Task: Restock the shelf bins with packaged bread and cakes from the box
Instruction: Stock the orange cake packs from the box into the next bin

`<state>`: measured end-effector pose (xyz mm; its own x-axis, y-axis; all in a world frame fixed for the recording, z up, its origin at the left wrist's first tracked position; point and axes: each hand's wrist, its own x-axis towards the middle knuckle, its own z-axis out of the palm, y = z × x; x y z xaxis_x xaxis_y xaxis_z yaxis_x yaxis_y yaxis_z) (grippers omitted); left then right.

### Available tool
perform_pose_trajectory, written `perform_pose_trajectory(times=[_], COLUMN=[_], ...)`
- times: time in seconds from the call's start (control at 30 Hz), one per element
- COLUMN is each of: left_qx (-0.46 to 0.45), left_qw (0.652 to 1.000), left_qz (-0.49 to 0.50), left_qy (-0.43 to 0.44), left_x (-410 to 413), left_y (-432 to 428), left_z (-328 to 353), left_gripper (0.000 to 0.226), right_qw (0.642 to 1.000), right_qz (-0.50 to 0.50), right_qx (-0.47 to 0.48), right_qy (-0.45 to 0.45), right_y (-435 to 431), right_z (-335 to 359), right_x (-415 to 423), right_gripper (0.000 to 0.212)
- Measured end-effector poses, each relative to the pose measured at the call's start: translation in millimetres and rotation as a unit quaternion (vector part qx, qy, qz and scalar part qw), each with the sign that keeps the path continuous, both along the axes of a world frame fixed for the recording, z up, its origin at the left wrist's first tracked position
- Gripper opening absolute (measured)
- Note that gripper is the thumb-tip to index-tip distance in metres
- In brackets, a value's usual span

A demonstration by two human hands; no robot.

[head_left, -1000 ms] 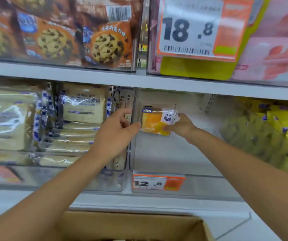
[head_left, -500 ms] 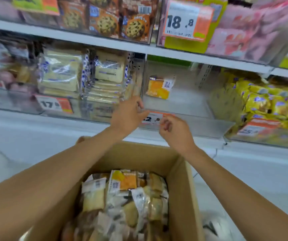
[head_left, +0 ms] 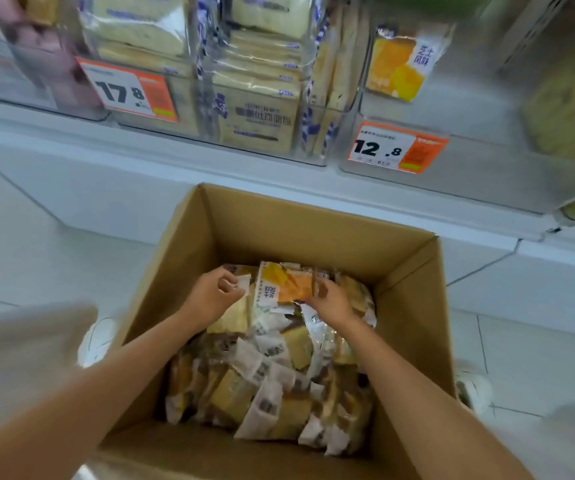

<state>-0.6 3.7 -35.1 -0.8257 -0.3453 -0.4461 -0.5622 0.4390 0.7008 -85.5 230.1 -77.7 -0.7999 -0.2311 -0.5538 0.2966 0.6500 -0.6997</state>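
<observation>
Orange pkt (head_left: 291,286) crosswise, label left, R hand (head_left: 332,301) grips it, L hand (head_left: 211,296) pinches wrapper (head_left: 243,283)

A shop aisle: orange price tags (head_left: 397,147) marked 12.8 and 17.8 hang on clear shelf bins (head_left: 487,174) of packaged bread (head_left: 258,112), with a cardboard box (head_left: 314,223) of wrapped cakes (head_left: 279,375) on the tiled floor (head_left: 539,299)

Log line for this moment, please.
phase: pick | left hand: pinching wrapper in box | right hand: gripping orange pack | 12.8 bin: one cake
</observation>
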Motion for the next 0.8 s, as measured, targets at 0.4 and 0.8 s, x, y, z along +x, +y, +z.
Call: perform_pose_trajectory(times=[0.4,0.8], left_qx=[0.065,0.101], left_qw=[0.996,0.989], left_qz=[0.041,0.073], left_qy=[-0.047,-0.081], left_x=[7.4,18.4], left_y=[0.6,2.0], left_z=[-4.0,3.0], left_gripper=[0.021,0.023], right_qw=[0.998,0.891], right_qz=[-0.051,0.366], right_qx=[0.045,0.236], right_qy=[-0.014,0.132], right_y=[-52.1,-78.4], right_z=[-58.3,-48.7], right_x=[-42.3,-41.4], right_gripper=[0.04,0.076])
